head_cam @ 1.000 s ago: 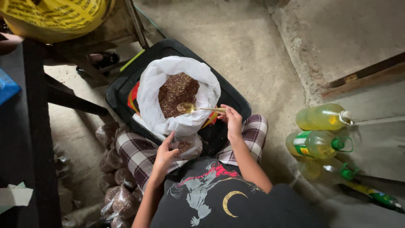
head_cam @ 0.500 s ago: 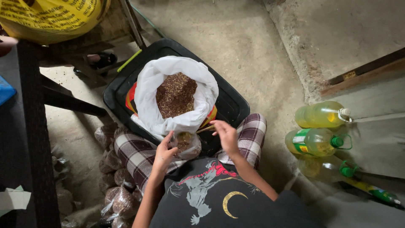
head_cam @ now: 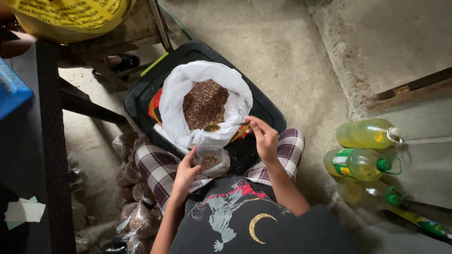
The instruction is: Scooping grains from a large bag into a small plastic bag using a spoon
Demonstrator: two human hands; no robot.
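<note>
Concrete floor (head_cam: 292, 61), seen from above; person sits w/ plaid-trousered legs round a black tub (head_cam: 141, 101). Right hand (head_cam: 264, 138) is closed in a pinch on a spoon (head_cam: 221, 126), its bowl loaded w/ brown grain and level over the near rim of a white sack (head_cam: 181, 94). Left hand (head_cam: 185, 173), fingers half curled, holds open the mouth of a small clear bag (head_cam: 212, 162) on the lap, just below the sack; some grain already inside. Looks like the scoop-and-fill step: spoon needs a short carry toward the small bag, kept level, then tipped in. Filled grain bags (head_cam: 136, 207) lie by the left leg. Bottles of yellow oil (head_cam: 365, 148) stand well apart at right; dark surface (head_cam: 49, 141) at left.
</note>
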